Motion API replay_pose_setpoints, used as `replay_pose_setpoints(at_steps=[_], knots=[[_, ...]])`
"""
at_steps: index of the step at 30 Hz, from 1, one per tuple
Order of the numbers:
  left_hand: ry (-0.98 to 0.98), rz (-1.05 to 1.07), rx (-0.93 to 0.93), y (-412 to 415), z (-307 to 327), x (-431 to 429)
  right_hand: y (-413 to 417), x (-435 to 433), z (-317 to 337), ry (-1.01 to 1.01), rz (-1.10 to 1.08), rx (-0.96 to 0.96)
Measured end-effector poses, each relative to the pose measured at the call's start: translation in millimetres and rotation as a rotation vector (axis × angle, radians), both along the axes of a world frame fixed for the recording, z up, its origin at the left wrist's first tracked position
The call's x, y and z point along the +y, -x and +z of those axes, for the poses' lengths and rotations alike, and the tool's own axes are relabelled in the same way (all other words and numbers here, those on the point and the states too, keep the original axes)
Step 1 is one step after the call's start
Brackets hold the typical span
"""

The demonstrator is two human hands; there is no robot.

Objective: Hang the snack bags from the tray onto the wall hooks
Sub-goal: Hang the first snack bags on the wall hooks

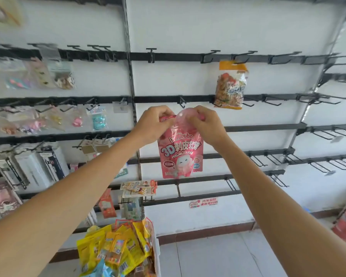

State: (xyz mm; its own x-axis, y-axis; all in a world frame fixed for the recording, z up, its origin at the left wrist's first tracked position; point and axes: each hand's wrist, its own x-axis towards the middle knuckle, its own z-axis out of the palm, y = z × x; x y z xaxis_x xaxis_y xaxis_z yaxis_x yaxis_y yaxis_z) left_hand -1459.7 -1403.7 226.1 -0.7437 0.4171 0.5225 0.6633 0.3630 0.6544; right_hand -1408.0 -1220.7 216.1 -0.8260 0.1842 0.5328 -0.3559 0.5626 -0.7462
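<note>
Pink snack bag, top pinched by left hand and right hand.
Likely light, floppy; hold beside hang tab.

One pink bag hangs upright, its top pinched by left hand and right hand, just below a black hook. An orange bag hangs at the wall's upper right. The yellow bags are heaped in the tray.

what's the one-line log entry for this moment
item: pink snack bag held up, not yet hung | left hand: pinches its top | right hand: pinches its top | hung: orange bag
</note>
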Motion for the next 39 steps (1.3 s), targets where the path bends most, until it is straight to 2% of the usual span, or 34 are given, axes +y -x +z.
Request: replay_pose_setpoints(at_steps=[3, 10, 15, 20, 24, 33, 39], knots=[[-0.009, -0.03, 0.041, 4, 16, 15, 4, 8, 10, 0.072, 0.007, 0.017], [0.024, -0.024, 0.178, 36, 39, 35, 29, 30, 38, 0.043, -0.063, 0.099], [0.249, 0.078, 0.734, 79, 37, 48, 57, 47, 50, 0.17, -0.156, 0.12], [0.419, 0.058, 0.97, 116, 31, 71, 86, 69, 57, 0.232, -0.212, 0.155], [0.5, 0.028, 1.001, 139, 40, 89, 104, 91, 71, 0.231, -0.277, 0.215], [0.244, 0.027, 0.898, 167, 68, 149, 162, 137, 96, 0.26, -0.222, 0.24], [0.346, 0.158, 0.97, 194, 79, 169, 196, 163, 108, 0.242, -0.117, 0.233]])
